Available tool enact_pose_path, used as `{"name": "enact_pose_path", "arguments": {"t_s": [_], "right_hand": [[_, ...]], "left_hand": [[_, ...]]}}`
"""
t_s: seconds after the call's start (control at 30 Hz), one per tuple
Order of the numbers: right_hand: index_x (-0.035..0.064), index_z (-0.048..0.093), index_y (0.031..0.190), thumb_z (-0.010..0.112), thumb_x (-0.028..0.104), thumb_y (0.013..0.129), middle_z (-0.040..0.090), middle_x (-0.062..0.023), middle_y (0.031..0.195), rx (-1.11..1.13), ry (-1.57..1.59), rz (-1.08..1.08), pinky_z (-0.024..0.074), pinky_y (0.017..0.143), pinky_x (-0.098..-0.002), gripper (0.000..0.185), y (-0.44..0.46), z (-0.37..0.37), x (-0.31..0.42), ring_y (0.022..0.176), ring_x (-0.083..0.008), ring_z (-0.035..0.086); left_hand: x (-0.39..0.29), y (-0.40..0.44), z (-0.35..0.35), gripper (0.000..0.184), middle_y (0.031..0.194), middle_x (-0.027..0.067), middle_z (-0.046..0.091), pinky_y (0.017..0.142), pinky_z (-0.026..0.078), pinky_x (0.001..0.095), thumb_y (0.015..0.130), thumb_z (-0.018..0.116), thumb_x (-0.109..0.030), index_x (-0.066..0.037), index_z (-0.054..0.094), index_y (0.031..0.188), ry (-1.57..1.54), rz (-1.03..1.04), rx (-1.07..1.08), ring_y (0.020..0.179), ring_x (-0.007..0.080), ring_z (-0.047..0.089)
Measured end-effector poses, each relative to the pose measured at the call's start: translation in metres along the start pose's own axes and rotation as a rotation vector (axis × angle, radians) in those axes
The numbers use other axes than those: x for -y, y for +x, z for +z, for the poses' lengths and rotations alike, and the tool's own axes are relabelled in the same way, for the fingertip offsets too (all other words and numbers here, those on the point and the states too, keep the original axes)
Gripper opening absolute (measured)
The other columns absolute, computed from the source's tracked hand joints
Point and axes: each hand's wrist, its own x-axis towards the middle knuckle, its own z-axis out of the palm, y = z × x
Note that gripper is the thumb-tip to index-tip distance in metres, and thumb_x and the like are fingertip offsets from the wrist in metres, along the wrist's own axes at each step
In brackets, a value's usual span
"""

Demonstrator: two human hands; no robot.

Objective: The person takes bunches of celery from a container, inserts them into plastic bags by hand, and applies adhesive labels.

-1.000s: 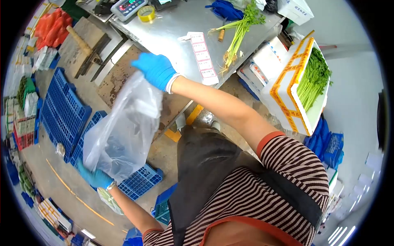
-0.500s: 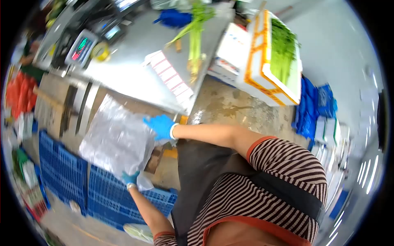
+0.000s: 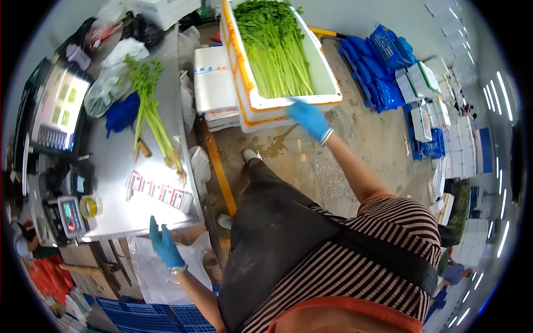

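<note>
My left hand (image 3: 165, 245), in a blue glove, is open with thumb and fingers apart near the front edge of the metal table (image 3: 119, 219). Below it, clear plastic bags (image 3: 161, 275) lie flat. My right hand (image 3: 309, 119), also gloved and slightly blurred, is open at the near rim of a white foam box (image 3: 288, 101); contact with the rim is unclear. Long green celery stalks (image 3: 277, 61) fill that box. Another bunch of celery (image 3: 150, 119) lies on the table, its root end towards a strip of printed labels (image 3: 158, 192).
A scale (image 3: 71, 216), a yellow tape roll (image 3: 89, 207), a knife handle (image 3: 144, 147) and a monitor (image 3: 60, 108) are on the table. Blue bags (image 3: 369, 72) and a blue crate (image 3: 390, 47) stand beyond the box. Blue plastic crates (image 3: 139, 316) are at lower left.
My view has turned right. Both hands have left the plastic bags: the right has swung over to the foam box, and the left has risen to the table's edge.
</note>
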Motion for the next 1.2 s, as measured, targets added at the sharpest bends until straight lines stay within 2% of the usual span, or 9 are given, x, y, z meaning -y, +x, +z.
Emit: {"name": "enact_pose_path", "arguments": {"t_s": [0.07, 0.17, 0.2, 0.4, 0.53, 0.6, 0.73, 1.03, 1.2], "right_hand": [[0.0043, 0.06, 0.115, 0.061, 0.023, 0.091, 0.067, -0.0063, 0.098, -0.307, 0.502, 0.205, 0.0508, 0.079, -0.0301, 0.03, 0.047, -0.066, -0.029, 0.087, -0.0161, 0.064], [0.006, 0.059, 0.119, 0.063, 0.021, 0.089, 0.065, -0.0041, 0.097, -0.344, 0.604, 0.41, 0.0488, 0.074, -0.0305, 0.034, 0.115, -0.136, -0.1, 0.085, -0.0154, 0.063], [0.0084, 0.055, 0.127, 0.061, 0.028, 0.091, 0.061, -0.0106, 0.12, -0.297, 0.524, 0.528, 0.0456, 0.092, -0.0379, 0.042, 0.138, -0.145, -0.133, 0.11, -0.0222, 0.059], [0.0024, 0.06, 0.114, 0.066, 0.035, 0.082, 0.063, -0.014, 0.112, -0.059, -0.115, 0.607, 0.0465, 0.085, -0.0406, 0.046, 0.207, -0.114, -0.303, 0.096, -0.0254, 0.059], [0.0044, 0.06, 0.109, 0.064, 0.017, 0.079, 0.065, -0.017, 0.106, 0.053, -0.682, 0.579, 0.0511, 0.083, -0.0423, 0.033, 0.219, -0.093, -0.235, 0.096, -0.0348, 0.065], [0.0034, 0.061, 0.11, 0.065, 0.02, 0.076, 0.065, -0.0191, 0.104, -0.395, -0.494, 0.803, 0.0508, 0.085, -0.0432, 0.038, 0.22, -0.08, -0.215, 0.095, -0.0363, 0.065], [-0.0039, 0.063, 0.102, 0.065, 0.021, 0.071, 0.062, -0.0293, 0.103, -0.225, -0.334, 0.735, 0.049, 0.089, -0.0451, 0.04, 0.209, -0.097, -0.192, 0.099, -0.041, 0.06], [0.0061, 0.054, 0.131, 0.067, 0.024, 0.076, 0.053, -0.0253, 0.128, -0.276, -0.499, 0.616, 0.0445, 0.099, -0.0435, 0.06, 0.187, -0.096, -0.187, 0.113, -0.0418, 0.054], [0.0048, 0.053, 0.13, 0.071, 0.029, 0.072, 0.055, -0.0267, 0.125, -0.316, -0.236, 0.71, 0.0462, 0.097, -0.0433, 0.065, 0.195, -0.089, -0.163, 0.113, -0.0403, 0.056]], "left_hand": [[-0.082, 0.04, 0.076, 0.041, 0.136, 0.0109, 0.054, 0.104, 0.038, 0.0335, 0.094, 0.055, -0.005, 0.001, 0.05, 0.135, -0.036, 0.109, 0.126, 0.122, 0.0206, 0.051], [-0.181, 0.084, 0.186, 0.041, 0.129, 0.0095, 0.059, 0.104, 0.038, 0.0336, 0.091, 0.059, -0.007, -0.003, 0.054, 0.132, -0.073, 0.204, 0.335, 0.119, 0.0202, 0.054], [-0.203, 0.099, 0.223, 0.041, 0.131, 0.0092, 0.058, 0.104, 0.039, 0.0335, 0.091, 0.06, -0.009, -0.004, 0.055, 0.132, -0.111, 0.167, 0.412, 0.118, 0.0205, 0.054], [-0.28, 0.173, 0.387, 0.036, 0.126, 0.0091, 0.06, 0.098, 0.042, 0.0313, 0.091, 0.062, -0.014, -0.006, 0.06, 0.126, -0.029, 0.326, 0.748, 0.113, 0.0181, 0.057], [-0.297, 0.218, 0.44, 0.034, 0.119, 0.0088, 0.064, 0.097, 0.044, 0.031, 0.091, 0.064, -0.015, -0.009, 0.062, 0.124, 0.023, 0.304, 0.73, 0.11, 0.0177, 0.059], [-0.288, 0.243, 0.461, 0.033, 0.118, 0.01, 0.065, 0.096, 0.045, 0.032, 0.091, 0.064, -0.016, -0.009, 0.063, 0.123, 0.039, 0.39, 0.741, 0.108, 0.0199, 0.061], [-0.302, 0.275, 0.507, 0.034, 0.118, 0.0148, 0.064, 0.095, 0.046, 0.0344, 0.091, 0.062, -0.023, -0.012, 0.063, 0.122, 0.189, 0.484, 0.827, 0.109, 0.0273, 0.061], [-0.3, 0.27, 0.639, 0.034, 0.128, 0.0122, 0.057, 0.1, 0.043, 0.0404, 0.087, 0.059, -0.015, -0.012, 0.061, 0.122, 0.643, 1.259, 1.308, 0.118, 0.0304, 0.053], [-0.296, 0.271, 0.717, 0.039, 0.134, 0.0085, 0.054, 0.107, 0.034, 0.0451, 0.09, 0.057, -0.021, -0.015, 0.056, 0.128, 0.67, 1.572, 1.127, 0.128, 0.0286, 0.045]]}}
